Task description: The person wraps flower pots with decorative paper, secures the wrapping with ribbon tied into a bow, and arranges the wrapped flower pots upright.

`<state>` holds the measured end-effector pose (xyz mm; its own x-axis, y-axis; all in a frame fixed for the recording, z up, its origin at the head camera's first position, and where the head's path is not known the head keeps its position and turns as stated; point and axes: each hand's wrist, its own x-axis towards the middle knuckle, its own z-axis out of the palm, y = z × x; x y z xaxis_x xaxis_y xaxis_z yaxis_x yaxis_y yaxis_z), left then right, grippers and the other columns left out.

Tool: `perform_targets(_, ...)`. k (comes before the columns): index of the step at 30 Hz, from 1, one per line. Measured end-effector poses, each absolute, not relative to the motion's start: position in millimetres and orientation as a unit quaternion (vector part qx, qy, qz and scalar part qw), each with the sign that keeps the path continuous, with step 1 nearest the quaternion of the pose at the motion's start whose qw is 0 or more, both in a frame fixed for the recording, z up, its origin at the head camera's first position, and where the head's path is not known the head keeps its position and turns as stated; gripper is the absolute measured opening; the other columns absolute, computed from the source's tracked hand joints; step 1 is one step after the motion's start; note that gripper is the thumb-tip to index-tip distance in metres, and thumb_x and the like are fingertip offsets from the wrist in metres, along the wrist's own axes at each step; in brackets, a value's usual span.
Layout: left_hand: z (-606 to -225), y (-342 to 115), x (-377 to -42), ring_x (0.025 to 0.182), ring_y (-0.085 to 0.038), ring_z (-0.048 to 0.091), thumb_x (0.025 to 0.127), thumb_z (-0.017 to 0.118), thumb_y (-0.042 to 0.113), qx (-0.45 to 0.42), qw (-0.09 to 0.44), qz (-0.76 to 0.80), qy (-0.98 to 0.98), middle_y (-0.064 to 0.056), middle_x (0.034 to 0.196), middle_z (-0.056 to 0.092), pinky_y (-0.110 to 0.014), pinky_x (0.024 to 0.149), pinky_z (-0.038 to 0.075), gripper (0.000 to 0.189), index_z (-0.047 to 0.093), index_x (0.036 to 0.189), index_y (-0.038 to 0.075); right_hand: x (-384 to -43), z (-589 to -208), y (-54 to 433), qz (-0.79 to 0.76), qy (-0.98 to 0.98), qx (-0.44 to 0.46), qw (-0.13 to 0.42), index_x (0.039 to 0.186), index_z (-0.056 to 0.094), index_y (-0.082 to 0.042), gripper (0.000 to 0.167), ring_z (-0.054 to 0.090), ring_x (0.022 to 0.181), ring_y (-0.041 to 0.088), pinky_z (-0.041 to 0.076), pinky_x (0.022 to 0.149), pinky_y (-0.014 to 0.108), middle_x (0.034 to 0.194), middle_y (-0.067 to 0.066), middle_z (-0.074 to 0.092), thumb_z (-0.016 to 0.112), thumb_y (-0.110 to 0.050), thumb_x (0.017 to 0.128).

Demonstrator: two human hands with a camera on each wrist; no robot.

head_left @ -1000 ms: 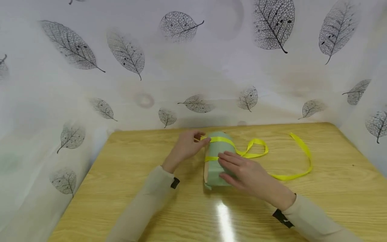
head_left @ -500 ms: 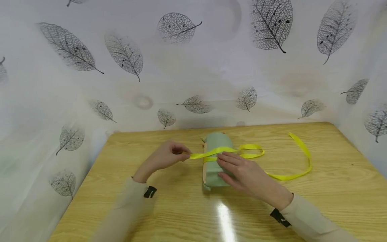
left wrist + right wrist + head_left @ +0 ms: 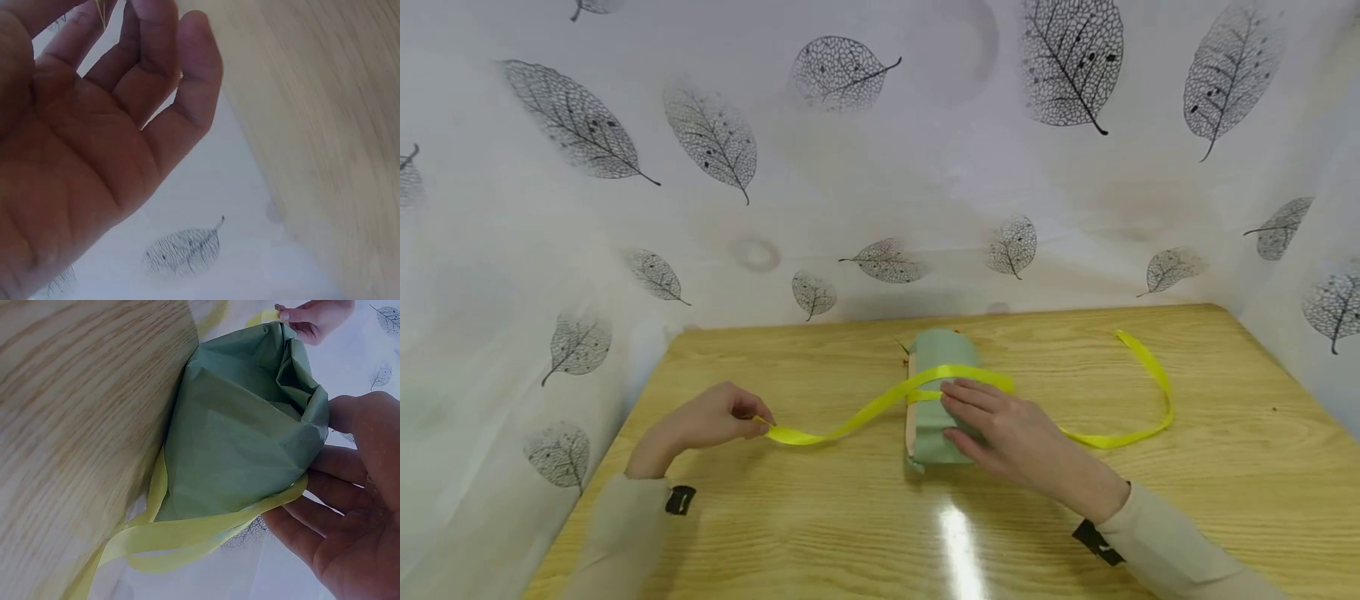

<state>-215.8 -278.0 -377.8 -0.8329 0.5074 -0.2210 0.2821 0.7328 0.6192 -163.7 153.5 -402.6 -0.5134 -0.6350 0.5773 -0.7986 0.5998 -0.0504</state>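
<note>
A green paper-wrapped package (image 3: 934, 435) with a pale left side lies on the table, two bands of yellow ribbon (image 3: 880, 404) across its top. Well to the left, my left hand (image 3: 711, 417) pinches one end of that ribbon, which droops between hand and package. My right hand (image 3: 1022, 437) rests on the package's right side, its fingers fairly straight over the lower band. Folded paper shows at the package's near end in the right wrist view, with the ribbon (image 3: 187, 532) looping along its side under the fingers. Only a sliver of ribbon appears in the left wrist view.
The ribbon's other tail (image 3: 1161, 392) curves over the wooden table (image 3: 820, 533) on the right. Behind and beside the table hangs a white cloth (image 3: 925, 183) printed with leaves. Small reddish bits and a thin dark stem stick out by the package's far end.
My left hand has drawn the ribbon end from the package's left edge out to the left and nearer me. The loop on the right has shrunk. The right hand has stayed in place.
</note>
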Motion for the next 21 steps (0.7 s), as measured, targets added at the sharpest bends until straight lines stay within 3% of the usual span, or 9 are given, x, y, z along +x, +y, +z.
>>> perform_targets(4,-378,-296,-213,0.088,-0.01,0.062,0.096,0.07,0.017,0.211,0.186,0.279,0.918,-0.004,0.104,0.077,-0.029,0.076,0.051,0.012,0.078,0.102,0.011,-164,-402,152,0.155,-0.854,0.42,0.264,0.123,0.072,0.001,0.041,0.068,0.121,0.032,0.06,0.092,0.043,0.13,0.016,0.071,0.073,-0.03,0.096)
perform_targets(9,-372,-306,-208,0.079,-0.013,0.059,0.095,0.068,0.013,0.181,0.168,0.27,0.93,-0.009,0.096,0.076,-0.029,0.067,0.048,0.015,0.077,0.104,0.004,-163,-402,151,0.153,-0.855,0.419,0.265,0.123,0.072,0.001,0.042,0.068,0.121,0.032,0.059,0.093,0.043,0.13,0.016,0.071,0.075,-0.028,0.094)
perform_targets(17,-376,-284,-216,0.103,-0.03,0.07,0.102,0.062,0.021,0.173,0.089,0.25,0.949,-0.014,0.115,0.074,-0.041,0.082,0.059,0.029,0.07,0.122,0.001,-163,-402,150,0.147,-0.857,0.416,0.265,0.124,0.072,0.001,0.042,0.068,0.122,0.032,0.059,0.093,0.044,0.13,0.016,0.071,0.074,-0.029,0.095)
perform_targets(21,-375,-255,-221,0.106,-0.029,0.069,0.104,0.061,0.024,0.184,0.039,0.26,0.947,-0.01,0.118,0.073,-0.043,0.084,0.058,0.028,0.071,0.122,0.006,-164,-403,149,0.148,-0.855,0.419,0.267,0.123,0.072,0.001,0.041,0.067,0.122,0.032,0.059,0.094,0.043,0.131,0.016,0.07,0.072,-0.03,0.096)
